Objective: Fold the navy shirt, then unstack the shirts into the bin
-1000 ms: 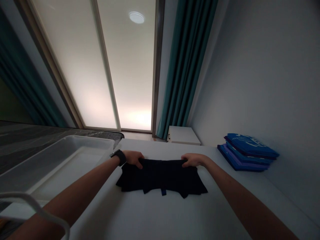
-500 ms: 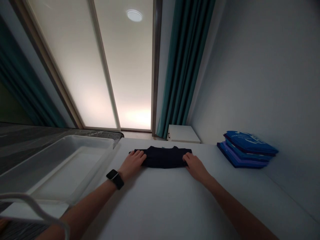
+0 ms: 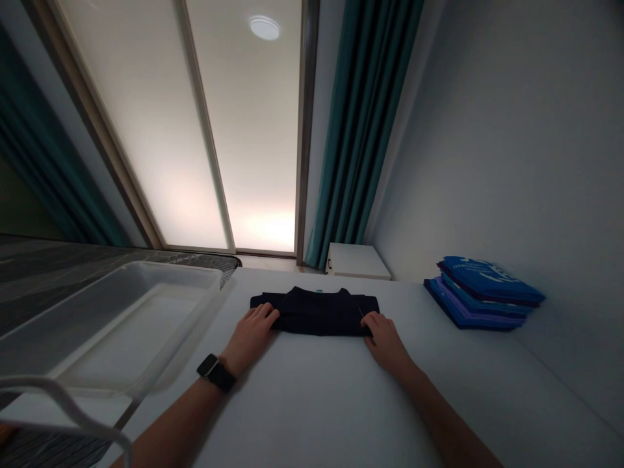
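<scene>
A dark navy garment (image 3: 316,312) lies folded into a narrow band across the far middle of the white table (image 3: 312,403). My left hand (image 3: 251,335), with a black watch on its wrist, rests flat at the garment's near left corner, fingertips on the cloth. My right hand (image 3: 385,338) lies flat at the near right corner, fingers stretched onto the fabric's edge. Neither hand grips anything.
A translucent plastic bin (image 3: 117,318) stands at the left of the table. A stack of folded blue and purple garments (image 3: 482,292) sits at the right by the wall. A small white cabinet (image 3: 355,263) and teal curtains (image 3: 355,130) lie beyond. A white hanger (image 3: 63,409) shows at bottom left.
A second ago both hands gripped the garment's near edge. They folded it away from me into a narrow band and now lie flat on its near corners, drawn slightly toward me.
</scene>
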The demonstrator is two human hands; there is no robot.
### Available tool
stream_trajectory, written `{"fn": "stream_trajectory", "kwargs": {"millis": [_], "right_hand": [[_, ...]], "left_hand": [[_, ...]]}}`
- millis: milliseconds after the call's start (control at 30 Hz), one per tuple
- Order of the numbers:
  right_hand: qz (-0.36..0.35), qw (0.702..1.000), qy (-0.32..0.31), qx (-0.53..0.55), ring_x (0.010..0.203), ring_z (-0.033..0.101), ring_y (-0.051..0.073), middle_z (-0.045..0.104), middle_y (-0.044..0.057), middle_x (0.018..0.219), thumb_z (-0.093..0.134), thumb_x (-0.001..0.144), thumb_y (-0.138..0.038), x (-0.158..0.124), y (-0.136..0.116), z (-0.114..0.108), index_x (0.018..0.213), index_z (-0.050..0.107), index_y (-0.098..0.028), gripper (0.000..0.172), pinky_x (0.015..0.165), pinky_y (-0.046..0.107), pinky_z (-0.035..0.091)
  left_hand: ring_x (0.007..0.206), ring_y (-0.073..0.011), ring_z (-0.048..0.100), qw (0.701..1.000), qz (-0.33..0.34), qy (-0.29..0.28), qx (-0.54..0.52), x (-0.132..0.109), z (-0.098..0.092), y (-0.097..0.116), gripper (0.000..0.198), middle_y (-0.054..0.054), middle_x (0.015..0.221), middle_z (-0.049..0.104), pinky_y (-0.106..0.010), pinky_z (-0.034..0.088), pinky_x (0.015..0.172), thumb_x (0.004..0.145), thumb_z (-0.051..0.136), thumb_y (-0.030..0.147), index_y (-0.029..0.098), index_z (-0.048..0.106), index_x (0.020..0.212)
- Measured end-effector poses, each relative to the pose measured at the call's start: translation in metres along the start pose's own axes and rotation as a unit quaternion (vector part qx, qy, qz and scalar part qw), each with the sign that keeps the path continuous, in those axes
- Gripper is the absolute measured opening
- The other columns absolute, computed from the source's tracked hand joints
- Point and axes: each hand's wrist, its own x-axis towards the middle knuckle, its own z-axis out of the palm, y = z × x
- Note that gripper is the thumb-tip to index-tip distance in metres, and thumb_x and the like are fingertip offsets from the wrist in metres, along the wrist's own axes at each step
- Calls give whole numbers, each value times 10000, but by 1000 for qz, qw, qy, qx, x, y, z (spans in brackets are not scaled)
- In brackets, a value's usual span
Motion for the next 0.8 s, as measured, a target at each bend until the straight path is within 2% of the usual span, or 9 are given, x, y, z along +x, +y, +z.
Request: {"fn": "stream_trajectory", "kwargs": {"millis": [133, 267, 333, 400, 500, 600, 667, 800], "right_hand": [[-1, 1000, -14, 19, 920, 517, 222, 568, 60, 961, 434, 682, -22, -5, -7, -7, 882, 512, -211, 287, 824, 354, 371], [16, 997, -12, 74, 908, 517, 212, 559, 52, 930, 410, 669, -47, -6, -6, -10, 821, 513, -214, 248, 839, 369, 377], [40, 991, 3, 127, 897, 522, 209, 560, 49, 903, 389, 728, -96, -5, 1, -7, 800, 509, -219, 186, 842, 373, 390], [79, 981, 33, 172, 893, 526, 213, 569, 54, 893, 361, 810, -172, -4, 11, -4, 819, 515, -223, 163, 841, 375, 406], [126, 972, 64, 190, 915, 531, 228, 592, 70, 911, 365, 858, -272, -4, 27, 2, 877, 544, -218, 188, 859, 389, 413], [129, 977, 59, 160, 904, 531, 233, 602, 75, 898, 355, 880, -303, -6, 34, 6, 857, 572, -213, 236, 859, 399, 404], [138, 982, 59, 117, 872, 525, 231, 593, 71, 873, 341, 910, -336, -7, 30, 7, 818, 572, -215, 276, 829, 395, 401], [157, 985, 74, 14, 855, 505, 237, 555, 64, 846, 395, 919, -435, -6, 10, 9, 757, 525, -220, 299, 772, 383, 395]], "left_hand": [[1040, -222, 573, 998, -11, 18, -61, -2, 5, -13, 413, -53, 1098, 592, -399, 431, 985, 796, 442, 22, 244, 592, 1110], [1167, -222, 547, 985, 0, -8, -170, -5, 5, -36, 507, -56, 1263, 586, -394, 417, 1050, 780, 432, 79, 246, 584, 1234], [1216, -220, 526, 975, -4, -25, -222, -7, 2, -46, 533, -49, 1319, 573, -386, 388, 1085, 777, 420, 123, 230, 570, 1278], [1205, -220, 542, 964, -41, -22, -262, -8, -1, -51, 499, -51, 1311, 590, -383, 397, 1078, 825, 392, 205, 208, 557, 1296], [1116, -227, 593, 955, -102, 11, -278, -7, -1, -47, 426, -72, 1204, 647, -396, 446, 1019, 915, 330, 366, 195, 601, 1195], [1047, -237, 597, 963, -111, 39, -244, -3, 8, -36, 368, -78, 1105, 653, -415, 463, 972, 935, 334, 434, 209, 622, 983], [1019, -239, 589, 969, -108, 55, -217, -1, 16, -31, 331, -79, 1077, 636, -427, 461, 957, 937, 354, 436, 212, 594, 901], [1003, -224, 586, 972, -90, 67, -207, 1, 27, -33, 316, -85, 1067, 608, -419, 464, 955, 960, 318, 396, 209, 568, 914]]}}
